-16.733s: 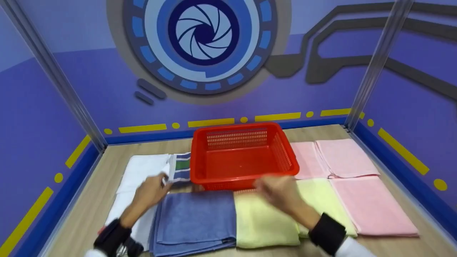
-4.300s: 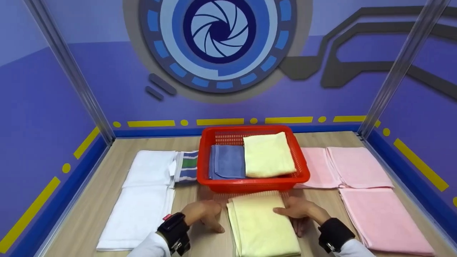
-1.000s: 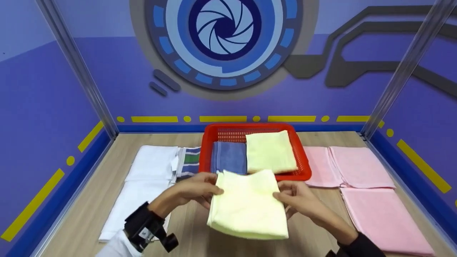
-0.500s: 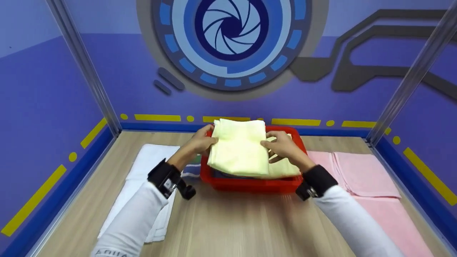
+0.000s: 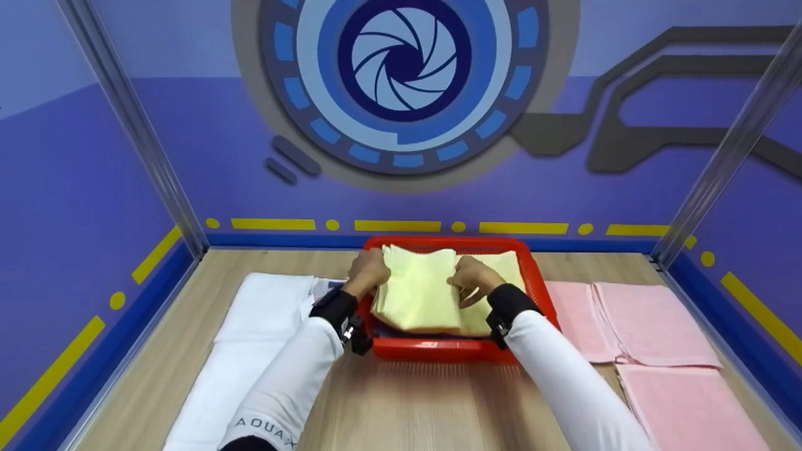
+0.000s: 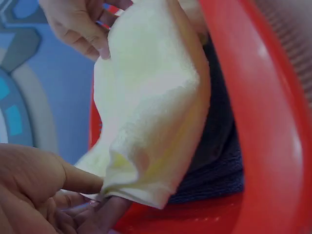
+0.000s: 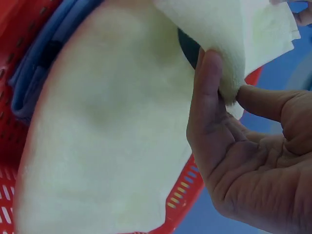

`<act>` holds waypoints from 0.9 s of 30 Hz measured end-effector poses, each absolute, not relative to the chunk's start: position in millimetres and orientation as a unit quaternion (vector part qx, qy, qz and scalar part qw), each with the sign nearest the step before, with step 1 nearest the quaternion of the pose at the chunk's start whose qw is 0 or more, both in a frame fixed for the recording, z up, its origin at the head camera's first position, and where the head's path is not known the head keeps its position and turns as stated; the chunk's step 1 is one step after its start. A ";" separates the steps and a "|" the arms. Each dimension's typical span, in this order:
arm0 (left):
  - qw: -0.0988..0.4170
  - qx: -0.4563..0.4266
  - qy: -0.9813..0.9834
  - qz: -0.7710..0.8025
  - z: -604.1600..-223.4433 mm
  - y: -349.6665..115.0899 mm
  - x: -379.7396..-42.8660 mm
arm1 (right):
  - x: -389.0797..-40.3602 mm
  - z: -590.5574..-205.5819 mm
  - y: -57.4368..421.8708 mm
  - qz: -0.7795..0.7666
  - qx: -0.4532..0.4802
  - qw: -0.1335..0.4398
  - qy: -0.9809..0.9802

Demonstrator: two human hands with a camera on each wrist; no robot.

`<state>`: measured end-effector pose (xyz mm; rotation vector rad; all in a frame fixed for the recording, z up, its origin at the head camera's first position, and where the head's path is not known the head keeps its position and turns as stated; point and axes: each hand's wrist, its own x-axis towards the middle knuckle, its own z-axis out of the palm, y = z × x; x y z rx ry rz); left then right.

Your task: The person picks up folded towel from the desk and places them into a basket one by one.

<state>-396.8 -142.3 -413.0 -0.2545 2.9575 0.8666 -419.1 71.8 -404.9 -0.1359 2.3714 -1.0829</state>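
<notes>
A folded pale yellow towel [image 5: 418, 291] hangs between both hands inside the red basket [image 5: 438, 351], above its left half. My left hand [image 5: 369, 270] pinches its left edge; in the left wrist view the thumb and fingers [image 6: 80, 181] clasp a folded corner. On the opposite edge, my right hand [image 5: 474, 277] pinches it between thumb and fingers, plain in the right wrist view. Another folded yellow towel [image 7: 107, 126] lies in the basket's right half. Beneath the held towel, a folded blue towel [image 6: 214, 180] shows, mostly hidden in the head view.
Folded white towels [image 5: 250, 338] lie on the table left of the basket, with part of a striped towel [image 5: 326, 286] beside them. Several folded pink towels [image 5: 655, 322] lie on the right. Purple panels [image 5: 188, 156] close off the back and sides.
The basket, bare at first, later held a blue and a yellow towel. Both hands have since lifted the second yellow towel off the table, carried it forward and lowered it into the basket.
</notes>
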 end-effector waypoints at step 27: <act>0.084 -0.049 0.980 0.173 -402.0 -213.0 -346.7 | -383.3 -348.1 292.7 -0.341 -0.024 0.271 0.900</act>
